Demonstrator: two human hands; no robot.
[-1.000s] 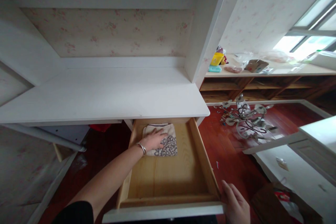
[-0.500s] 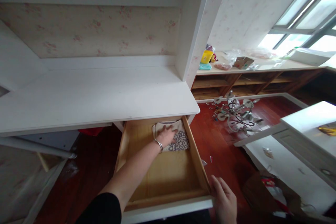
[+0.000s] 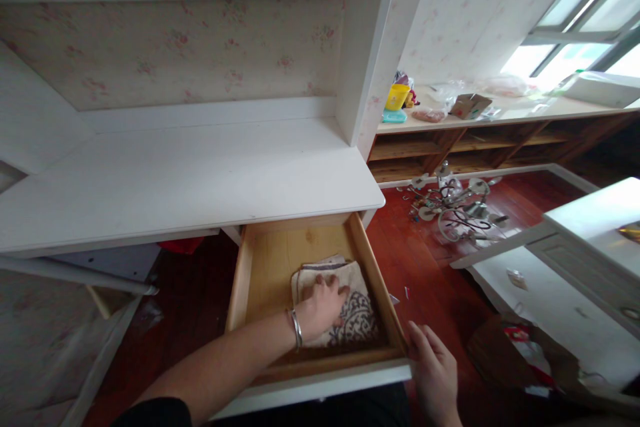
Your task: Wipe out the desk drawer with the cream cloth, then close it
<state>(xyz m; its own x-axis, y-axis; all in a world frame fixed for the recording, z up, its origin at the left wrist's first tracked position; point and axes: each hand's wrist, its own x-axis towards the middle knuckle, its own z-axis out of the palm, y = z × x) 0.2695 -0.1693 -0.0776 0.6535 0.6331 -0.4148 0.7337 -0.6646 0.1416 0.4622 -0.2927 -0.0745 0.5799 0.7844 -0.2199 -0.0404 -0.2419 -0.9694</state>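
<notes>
Since the picture half a second earlier, the wooden drawer (image 3: 260, 267) showed less of its length beneath the table (image 3: 190, 180), and the folded cloth (image 3: 350, 307) lay nearer the drawer's front board than before, in the front right part rather than toward the back. The left hand (image 3: 323, 307) had come with it, pressed flat on the cloth.

That left hand lay palm down with the fingers (image 3: 340, 290) spread and slightly curled over the beige top of the cloth; it was open and pressing, not clenched round anything. A thin metal bangle (image 3: 296, 328) circled the wrist, and a dark sleeve (image 3: 155, 410) showed at the bottom edge of the view. The cloth, beige with a dark stripe near its far edge and a grey patterned part toward the right, rested on the drawer's floor close to the right wall.

The right hand (image 3: 435, 373) was at the drawer's front right corner, fingers loosely extended and touching the end of the white front panel (image 3: 310, 390); whether it actually gripped the panel could not be told.

Behind the table stood a wall papered with faint flowers (image 3: 175, 53), and a white upright panel (image 3: 365, 47) closed the alcove on the right. Beyond it a long wooden shelf (image 3: 500, 133) under the window carried a yellow cup (image 3: 397, 96), a small cardboard box (image 3: 469, 105) and clear plastic bags. On the red wooden floor (image 3: 430, 267) lay a dismantled chandelier (image 3: 457, 210), well apart from the drawer.
</notes>
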